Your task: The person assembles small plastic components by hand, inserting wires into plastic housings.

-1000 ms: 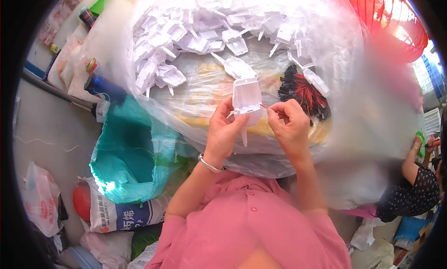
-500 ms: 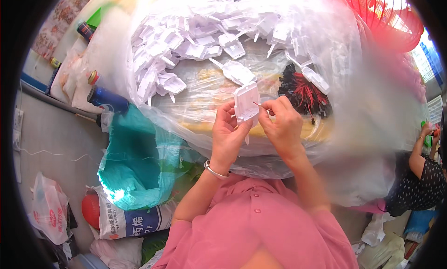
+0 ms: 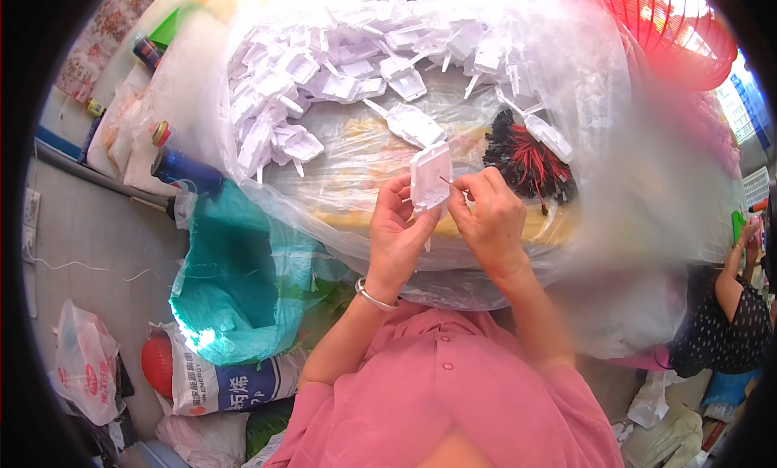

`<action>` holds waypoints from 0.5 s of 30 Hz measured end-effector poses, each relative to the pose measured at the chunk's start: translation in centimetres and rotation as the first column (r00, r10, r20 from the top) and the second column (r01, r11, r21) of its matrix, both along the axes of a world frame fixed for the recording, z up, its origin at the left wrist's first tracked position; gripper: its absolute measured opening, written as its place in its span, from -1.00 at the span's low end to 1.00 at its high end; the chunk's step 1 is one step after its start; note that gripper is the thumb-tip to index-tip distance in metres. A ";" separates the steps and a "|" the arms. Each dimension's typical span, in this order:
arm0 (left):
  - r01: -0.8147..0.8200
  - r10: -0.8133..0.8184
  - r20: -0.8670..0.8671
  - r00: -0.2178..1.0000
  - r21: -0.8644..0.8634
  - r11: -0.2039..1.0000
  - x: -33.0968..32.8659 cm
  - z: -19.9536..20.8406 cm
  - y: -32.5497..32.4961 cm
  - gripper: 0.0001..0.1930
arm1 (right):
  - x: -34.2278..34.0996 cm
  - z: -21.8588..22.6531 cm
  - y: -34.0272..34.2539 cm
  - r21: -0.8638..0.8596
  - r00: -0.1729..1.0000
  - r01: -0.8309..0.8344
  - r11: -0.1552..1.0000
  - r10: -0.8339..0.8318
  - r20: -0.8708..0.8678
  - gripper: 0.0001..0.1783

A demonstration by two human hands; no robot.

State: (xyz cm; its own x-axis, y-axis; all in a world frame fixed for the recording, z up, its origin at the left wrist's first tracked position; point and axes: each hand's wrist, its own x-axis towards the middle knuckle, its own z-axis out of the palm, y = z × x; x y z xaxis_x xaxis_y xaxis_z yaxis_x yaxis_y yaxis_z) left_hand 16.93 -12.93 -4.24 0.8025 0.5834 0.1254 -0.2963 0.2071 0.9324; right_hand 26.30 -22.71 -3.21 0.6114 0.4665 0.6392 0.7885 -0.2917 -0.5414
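Observation:
My left hand (image 3: 394, 235) grips a white plastic housing (image 3: 430, 173) with a shallow tray shape, its open side turned to the right. Pinched in the fingertips of my right hand (image 3: 490, 223) is a short thin wire (image 3: 444, 180), its reddish end pointing at the housing's open side. Whether the wire touches the housing I cannot tell. Just beyond lies another white housing (image 3: 414, 126) with a narrow stem. To the right of it rests a bundle of red and black wires (image 3: 534, 164). Many similar white housings (image 3: 324, 75) are heaped at the back.
Clear plastic sheeting (image 3: 340, 213) covers the work surface. A teal sack (image 3: 235, 282) gapes at the left, beside a blue can (image 3: 188, 172). A red wire basket-like frame (image 3: 676, 31) stands at the back right. At the far right a co-worker's arm (image 3: 730, 282) shows.
The held housing has shifted slightly to the right and turned a little. My right hand stays almost where it was. At the far right, the co-worker's arm has moved.

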 end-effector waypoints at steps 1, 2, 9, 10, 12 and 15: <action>0.001 -0.001 0.005 1.000 -0.003 1.000 0.0 0.0 0.0 -0.52 | -0.1 0.1 0.0 -0.005 1.000 0.004 1.000 -0.004 0.006 -0.90; 0.000 0.000 0.006 1.000 -0.004 1.000 -0.1 0.0 0.1 -0.52 | -0.1 0.2 0.1 -0.006 1.000 0.003 1.000 -0.003 0.007 -0.90; 0.000 0.000 0.004 1.000 0.039 0.999 0.0 -0.4 0.2 -0.53 | -0.1 0.2 -0.1 -0.039 0.999 -0.014 0.999 0.015 0.046 -0.90; 0.002 -0.002 0.002 1.000 0.036 0.999 0.0 -0.3 0.2 -0.53 | -0.1 0.2 -0.1 -0.047 0.998 -0.011 0.999 0.013 0.056 -0.90; 0.003 -0.002 -0.005 1.000 0.035 0.999 0.0 -0.2 0.2 -0.53 | -0.1 0.1 -0.1 -0.047 0.998 -0.007 0.999 0.010 0.065 -0.90; 0.005 -0.004 -0.011 1.000 0.035 0.999 0.0 -0.2 0.1 -0.53 | -0.1 0.1 -0.2 -0.047 0.997 -0.004 0.999 0.008 0.072 -0.89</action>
State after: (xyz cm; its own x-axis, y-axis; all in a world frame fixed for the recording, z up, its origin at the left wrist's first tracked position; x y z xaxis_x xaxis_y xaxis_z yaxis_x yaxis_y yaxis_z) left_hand 16.92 -12.83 -4.46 0.8065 0.5753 0.1366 -0.2850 0.1759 0.9422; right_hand 26.19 -22.86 -3.08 0.5617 0.5005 0.6588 0.8268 -0.3104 -0.4691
